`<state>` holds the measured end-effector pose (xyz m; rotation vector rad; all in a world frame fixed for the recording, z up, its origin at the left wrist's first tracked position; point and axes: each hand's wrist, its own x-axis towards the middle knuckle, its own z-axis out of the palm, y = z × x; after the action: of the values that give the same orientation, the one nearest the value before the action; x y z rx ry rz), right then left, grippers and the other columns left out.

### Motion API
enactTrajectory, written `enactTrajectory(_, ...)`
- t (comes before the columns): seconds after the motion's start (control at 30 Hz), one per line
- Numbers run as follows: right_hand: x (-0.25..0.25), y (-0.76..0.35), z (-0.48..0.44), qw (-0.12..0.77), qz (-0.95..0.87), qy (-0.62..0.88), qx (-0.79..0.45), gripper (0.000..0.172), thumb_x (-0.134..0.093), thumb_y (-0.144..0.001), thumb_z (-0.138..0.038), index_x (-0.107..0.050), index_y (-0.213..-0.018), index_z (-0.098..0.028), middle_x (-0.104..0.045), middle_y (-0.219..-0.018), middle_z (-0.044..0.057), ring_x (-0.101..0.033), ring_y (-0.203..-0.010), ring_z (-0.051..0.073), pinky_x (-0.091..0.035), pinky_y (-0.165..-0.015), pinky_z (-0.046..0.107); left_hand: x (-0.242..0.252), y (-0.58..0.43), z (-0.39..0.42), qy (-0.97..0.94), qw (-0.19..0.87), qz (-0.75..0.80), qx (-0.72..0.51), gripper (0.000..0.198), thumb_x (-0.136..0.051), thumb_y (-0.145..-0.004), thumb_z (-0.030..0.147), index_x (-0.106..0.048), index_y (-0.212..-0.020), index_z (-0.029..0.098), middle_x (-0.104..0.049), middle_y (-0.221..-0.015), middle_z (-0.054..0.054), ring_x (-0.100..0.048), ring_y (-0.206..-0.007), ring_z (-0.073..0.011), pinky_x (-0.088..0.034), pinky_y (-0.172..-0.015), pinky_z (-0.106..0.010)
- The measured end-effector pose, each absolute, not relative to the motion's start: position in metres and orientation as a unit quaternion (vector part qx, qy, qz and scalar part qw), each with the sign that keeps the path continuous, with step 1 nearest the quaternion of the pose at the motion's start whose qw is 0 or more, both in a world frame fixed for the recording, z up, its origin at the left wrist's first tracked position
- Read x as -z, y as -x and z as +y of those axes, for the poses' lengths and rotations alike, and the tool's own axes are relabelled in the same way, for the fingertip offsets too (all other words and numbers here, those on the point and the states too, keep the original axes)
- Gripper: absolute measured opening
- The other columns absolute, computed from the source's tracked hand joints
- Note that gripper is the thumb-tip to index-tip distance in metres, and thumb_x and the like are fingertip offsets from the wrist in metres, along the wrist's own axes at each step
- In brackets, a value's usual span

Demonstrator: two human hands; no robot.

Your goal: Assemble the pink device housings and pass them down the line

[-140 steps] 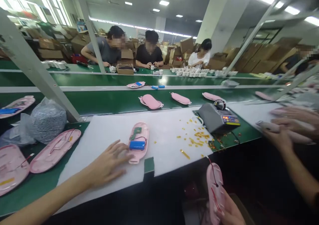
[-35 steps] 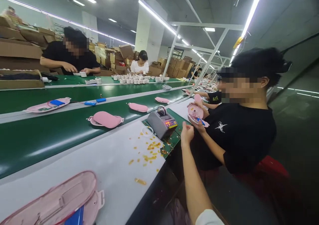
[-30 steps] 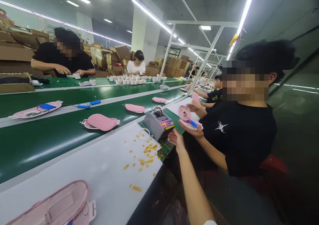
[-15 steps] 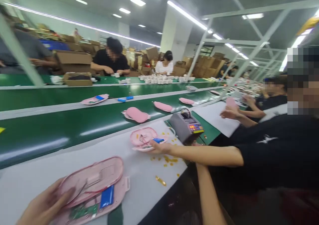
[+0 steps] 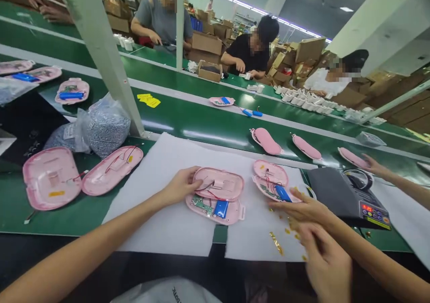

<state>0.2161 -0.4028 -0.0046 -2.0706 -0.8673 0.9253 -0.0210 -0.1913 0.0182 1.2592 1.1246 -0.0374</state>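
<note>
My left hand (image 5: 183,185) grips the upper half of an open pink plastic case (image 5: 231,184), thumb on top and fingers around its left edge. Below, the case's lower half (image 5: 233,212) rests on white sheeting, holding a green circuit board (image 5: 200,206) and a blue battery (image 5: 221,209); thin wires run between the halves. My right hand (image 5: 327,260) is raised at lower right, blurred, its fingers curled in a pinch; what they hold is hidden. Just beyond it, a co-worker's hand (image 5: 307,209) holds a second open pink case (image 5: 270,173) with a blue battery.
A tape dispenser (image 5: 336,191) with a lit display stands at right. Amber tape bits and a strip (image 5: 276,243) lie on the white sheet (image 5: 154,231). Pink shells (image 5: 50,173) and a bagged bundle (image 5: 105,124) are at left. Closed pink cases (image 5: 267,141) sit on the green belt; a post (image 5: 104,57) rises left.
The view has swung left and down. My right hand has come back from beside the tape dispenser. My left hand still holds the pink case; the co-worker's hand remains at the second case.
</note>
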Motion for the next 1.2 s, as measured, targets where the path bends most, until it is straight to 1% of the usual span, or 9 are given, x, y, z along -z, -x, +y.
enactTrajectory(0.13, -0.016, -0.187, -0.330, 0.383, -0.515, 0.649, -0.409, 0.031, -0.045, -0.097, -0.036, -0.059, -0.074, -0.022, -0.056, -0.069, 0.001, -0.050, -0.063, 0.014, -0.038, -0.060, 0.026, -0.019, 0.022, -0.193, -0.537, 0.695, 0.478, 0.002, 0.039, -0.064, -0.074, 0.031, -0.064, -0.107, 0.011, -0.070, -0.095, -0.007, -0.066, -0.084, -0.0201, -0.053, -0.071, -0.027)
enactTrajectory(0.27, 0.001, -0.165, -0.255, 0.240, -0.678, 0.560, -0.411, 0.025, -0.044, -0.098, -0.023, -0.058, -0.078, -0.020, -0.050, -0.074, -0.001, -0.043, -0.062, 0.011, -0.029, -0.059, 0.025, -0.015, 0.024, -0.192, -0.527, 0.712, 0.464, -0.014, 0.037, -0.063, -0.071, 0.028, -0.065, -0.104, 0.012, -0.070, -0.090, -0.006, -0.066, -0.082, -0.0207, -0.053, -0.069, -0.028)
enactTrajectory(0.43, 0.011, -0.160, -0.240, 0.108, -0.754, 0.547, -0.346, 0.022, -0.046, -0.098, -0.024, -0.064, -0.085, -0.021, -0.047, -0.077, -0.001, -0.032, -0.053, 0.010, -0.020, -0.054, 0.028, -0.012, 0.028, -0.191, -0.549, 0.707, 0.444, -0.024, 0.034, -0.056, -0.071, 0.022, -0.067, -0.101, 0.011, -0.070, -0.092, -0.009, -0.067, -0.087, -0.0234, -0.053, -0.073, -0.030)
enactTrajectory(0.6, 0.004, -0.152, -0.243, 0.066, -0.767, 0.555, -0.314, 0.021, -0.048, -0.097, -0.025, -0.068, -0.092, -0.023, -0.051, -0.080, 0.001, -0.037, -0.054, 0.011, -0.020, -0.054, 0.029, -0.011, 0.030, -0.193, -0.556, 0.703, 0.443, -0.038, 0.034, -0.052, -0.072, 0.021, -0.067, -0.101, 0.011, -0.069, -0.096, -0.009, -0.066, -0.092, -0.0245, -0.054, -0.077, -0.031)
enactTrajectory(0.77, -0.001, -0.143, -0.234, 0.036, -0.715, 0.623, -0.315, 0.022, -0.056, -0.092, -0.034, -0.069, -0.080, -0.021, -0.055, -0.080, 0.003, -0.050, -0.065, 0.013, -0.022, -0.054, 0.028, -0.010, 0.033, -0.198, -0.559, 0.691, 0.455, -0.050, 0.031, -0.056, -0.072, 0.021, -0.067, -0.099, 0.011, -0.069, -0.091, -0.008, -0.066, -0.087, -0.0231, -0.054, -0.073, -0.029)
enactTrajectory(0.83, 0.000, -0.145, -0.229, 0.035, -0.663, 0.674, -0.323, 0.028, -0.066, -0.083, -0.044, -0.066, -0.070, -0.019, -0.056, -0.080, 0.002, -0.051, -0.066, 0.014, -0.024, -0.055, 0.028, -0.010, 0.034, -0.201, -0.553, 0.692, 0.461, -0.055, 0.032, -0.058, -0.073, 0.022, -0.066, -0.102, 0.011, -0.069, -0.091, -0.008, -0.066, -0.087, -0.0234, -0.054, -0.072, -0.029)
enactTrajectory(0.93, 0.008, -0.156, -0.224, 0.091, -0.610, 0.698, -0.365, 0.031, -0.076, -0.070, -0.047, -0.066, -0.081, -0.020, -0.062, -0.088, 0.001, -0.054, -0.071, 0.015, -0.030, -0.058, 0.026, -0.012, 0.035, -0.205, -0.547, 0.683, 0.478, -0.075, 0.035, -0.058, -0.076, 0.023, -0.064, -0.108, 0.012, -0.069, -0.098, -0.009, -0.067, -0.089, -0.0237, -0.054, -0.073, -0.031)
enactTrajectory(1.07, 0.019, -0.170, -0.226, 0.155, -0.603, 0.620, -0.477, 0.009, -0.069, -0.079, -0.030, -0.070, -0.083, -0.023, -0.069, -0.079, -0.002, -0.058, -0.073, 0.014, -0.036, -0.065, 0.025, -0.015, 0.035, -0.204, -0.572, 0.637, 0.510, -0.079, 0.032, -0.055, -0.075, 0.022, -0.061, -0.105, 0.013, -0.069, -0.097, -0.007, -0.066, -0.086, -0.0218, -0.054, -0.074, -0.031)
enactTrajectory(1.2, 0.021, -0.171, -0.227, 0.200, -0.611, 0.589, -0.490, 0.007, -0.066, -0.081, -0.024, -0.072, -0.082, -0.021, -0.071, -0.078, -0.001, -0.060, -0.072, 0.013, -0.038, -0.066, 0.024, -0.015, 0.032, -0.201, -0.627, 0.599, 0.497, -0.041, 0.030, -0.053, -0.081, 0.031, -0.064, -0.104, 0.015, -0.069, -0.097, -0.005, -0.064, -0.089, -0.0214, -0.050, -0.079, -0.030)
